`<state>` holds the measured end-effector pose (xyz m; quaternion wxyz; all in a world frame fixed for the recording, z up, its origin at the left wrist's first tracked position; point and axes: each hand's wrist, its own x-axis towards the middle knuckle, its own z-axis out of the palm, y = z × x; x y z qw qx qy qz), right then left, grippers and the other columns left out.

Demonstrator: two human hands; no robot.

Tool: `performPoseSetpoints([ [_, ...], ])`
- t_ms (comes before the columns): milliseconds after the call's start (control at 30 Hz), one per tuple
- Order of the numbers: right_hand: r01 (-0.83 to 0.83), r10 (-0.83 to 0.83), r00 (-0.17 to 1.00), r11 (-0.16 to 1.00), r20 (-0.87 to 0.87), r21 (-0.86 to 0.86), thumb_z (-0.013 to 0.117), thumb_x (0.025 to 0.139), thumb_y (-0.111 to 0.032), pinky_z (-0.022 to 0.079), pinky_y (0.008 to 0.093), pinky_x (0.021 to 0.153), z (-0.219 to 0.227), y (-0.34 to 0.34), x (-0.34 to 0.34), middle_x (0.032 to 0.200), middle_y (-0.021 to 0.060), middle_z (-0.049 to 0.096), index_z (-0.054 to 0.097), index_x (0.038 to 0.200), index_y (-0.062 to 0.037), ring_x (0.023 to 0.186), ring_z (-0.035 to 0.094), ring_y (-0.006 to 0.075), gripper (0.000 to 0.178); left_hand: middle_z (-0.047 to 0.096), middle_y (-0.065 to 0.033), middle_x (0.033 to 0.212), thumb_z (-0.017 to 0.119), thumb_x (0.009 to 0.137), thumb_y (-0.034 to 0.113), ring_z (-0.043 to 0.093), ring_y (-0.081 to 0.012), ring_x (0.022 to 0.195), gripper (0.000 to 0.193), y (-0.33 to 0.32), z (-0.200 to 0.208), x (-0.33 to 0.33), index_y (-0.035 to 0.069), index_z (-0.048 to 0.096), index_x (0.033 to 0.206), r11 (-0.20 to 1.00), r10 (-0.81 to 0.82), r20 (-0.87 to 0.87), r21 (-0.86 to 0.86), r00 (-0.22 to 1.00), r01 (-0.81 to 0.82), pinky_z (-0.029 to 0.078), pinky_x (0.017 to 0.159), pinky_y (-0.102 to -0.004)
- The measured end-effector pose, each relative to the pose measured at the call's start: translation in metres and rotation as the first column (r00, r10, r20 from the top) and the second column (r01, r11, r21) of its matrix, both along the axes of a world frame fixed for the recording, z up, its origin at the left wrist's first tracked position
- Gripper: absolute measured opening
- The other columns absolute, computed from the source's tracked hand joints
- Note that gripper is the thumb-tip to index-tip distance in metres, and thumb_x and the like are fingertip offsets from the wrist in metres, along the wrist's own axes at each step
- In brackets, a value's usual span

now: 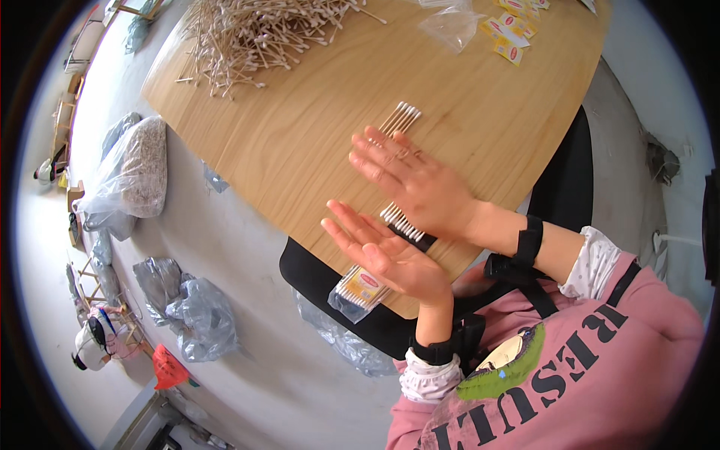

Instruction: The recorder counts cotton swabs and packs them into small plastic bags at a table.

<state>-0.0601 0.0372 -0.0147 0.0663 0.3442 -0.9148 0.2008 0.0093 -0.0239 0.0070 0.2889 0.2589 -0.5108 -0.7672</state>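
Observation:
A flat row of white-tipped cotton swabs (406, 112) lies side by side near the front of the wooden table (300, 135). My right hand (420, 180) is stretched flat over the middle of the row, so only the swabs' two ends show; whether it touches them I cannot tell. Just nearer, my left hand (397, 259) is palm up with its fingers extended, holding nothing. Beside its wrist, at the table's near edge, is a clear pack of cotton swabs (358, 289) with a yellow and white label, partly covered by that hand.
A big loose heap of cotton swabs (262, 34) covers the table's far left. Small yellow labels (511, 31) and a clear plastic bag (454, 28) lie far right. Black chair parts (566, 169) flank the table. Stuffed plastic bags (201, 315) stand on the floor at left.

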Motion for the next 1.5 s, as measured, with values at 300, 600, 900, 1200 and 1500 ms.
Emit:
performPoseSetpoints([
  [300,-0.1,0.098,0.994,0.993,-0.042,-0.066,0.053,0.095,-0.021,0.021,0.0447,0.124,-0.005,-0.012,0.005,0.156,0.0124,0.04,0.049,0.141,-0.0026,0.15,0.028,0.0258,0.049,0.027,-0.0168,0.161,0.038,0.103,0.034,0.023,-0.0273,0.151,0.068,0.001,0.002,0.002,0.001,0.014,0.156,0.999,0.002,-0.022,0.032,1.0,-0.001,0.019,0.124,-0.0409],
  [600,-0.117,0.117,0.989,0.993,-0.088,0.008,0.047,0.096,-0.012,0.025,0.0434,0.123,-0.003,-0.01,0.005,0.156,0.009,0.04,0.048,0.143,-0.0046,0.148,0.032,0.0229,0.048,0.043,-0.0193,0.147,0.042,0.104,0.025,0.041,-0.0275,0.137,0.048,-0.072,0.024,0.043,-0.003,0.039,0.143,0.899,0.094,0.169,-0.437,0.981,-0.011,0.031,0.114,-0.0399],
  [900,-0.154,0.152,0.988,0.984,-0.026,-0.087,0.047,0.096,-0.012,0.032,0.0423,0.12,-0.006,-0.025,0.016,0.155,0.0115,0.041,0.049,0.141,-0.0023,0.148,0.033,0.0255,0.047,0.063,-0.0124,0.069,0.049,0.105,0.036,0.058,-0.0241,0.06,0.043,-0.094,0.001,0.053,0.0,0.061,0.085,0.714,0.228,0.754,-0.56,0.616,0.42,0.044,0.057,-0.0389],
  [1200,-0.144,0.148,0.989,0.98,0.018,-0.139,0.049,0.095,-0.015,0.037,0.0421,0.117,-0.011,-0.034,0.034,0.155,0.0088,0.043,0.047,0.144,-0.005,0.145,0.038,0.026,0.05,0.066,-0.0046,0.08,0.041,0.11,0.03,0.057,-0.01,0.07,0.047,-0.091,-0.027,0.059,-0.006,0.064,0.09,0.916,0.018,0.569,-0.338,0.822,0.214,0.047,0.063,-0.0284],
  [1500,-0.141,0.157,0.985,0.973,0.078,-0.182,0.049,0.096,-0.016,0.037,0.0428,0.116,-0.007,-0.042,0.038,0.151,0.01,0.046,0.049,0.142,-0.0043,0.144,0.039,0.0282,0.048,0.066,-0.0039,0.081,0.041,0.11,0.032,0.056,-0.0093,0.072,0.048,-0.084,-0.017,0.052,-0.005,0.064,0.091,0.905,0.054,0.545,-0.38,0.837,0.189,0.048,0.065,-0.0278],
])
